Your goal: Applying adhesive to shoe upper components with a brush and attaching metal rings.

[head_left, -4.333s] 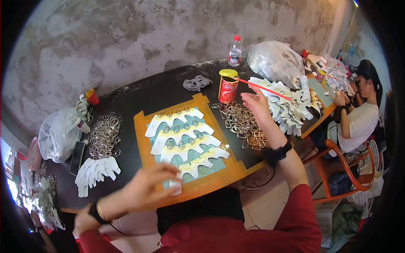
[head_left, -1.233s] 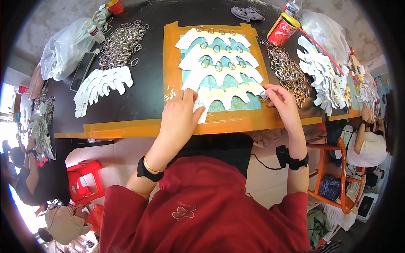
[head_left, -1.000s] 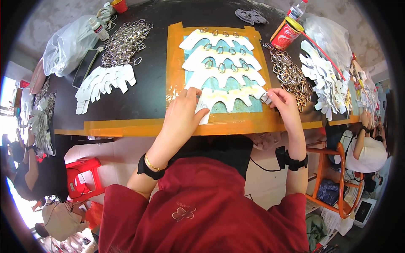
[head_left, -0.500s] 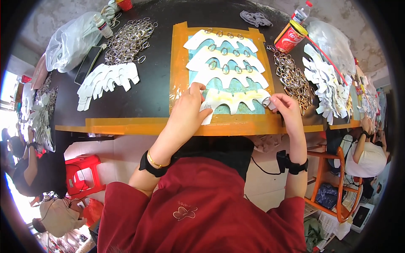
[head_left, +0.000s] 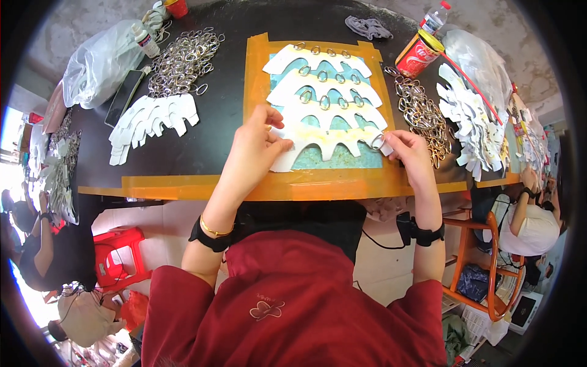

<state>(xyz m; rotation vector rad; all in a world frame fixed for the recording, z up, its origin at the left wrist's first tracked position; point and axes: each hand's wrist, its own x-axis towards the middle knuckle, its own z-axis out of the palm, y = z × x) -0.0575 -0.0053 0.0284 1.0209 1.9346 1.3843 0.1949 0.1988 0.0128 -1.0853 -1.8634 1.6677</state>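
A white scalloped piece (head_left: 312, 142) with a yellowish upper edge lies lowest on the blue-green sheet (head_left: 342, 161). My right hand (head_left: 411, 154) pinches the tab at its right end, where a metal ring (head_left: 378, 141) sits around the tab. By the left end is my left hand (head_left: 255, 144), its thumb and forefinger apart and the thumb lying over the white material; the other fingers are curled and partly hidden. Above it lie three similar white pieces, such as the top one (head_left: 284, 60), with metal rings along their upper edges.
Metal ring piles lie at left (head_left: 183, 61) and right (head_left: 422, 116). Stacked white pieces flank the board at left (head_left: 153, 122) and right (head_left: 465, 122). A phone (head_left: 125, 98), a plastic bag (head_left: 98, 67), a red can (head_left: 419, 55) and a bottle (head_left: 435, 18) stand or lie farther out. People sit at both sides.
My left hand has moved left, and the left end of the lowest white piece now lies farther left and flatter. My right hand has shifted slightly left with the tab and ring.
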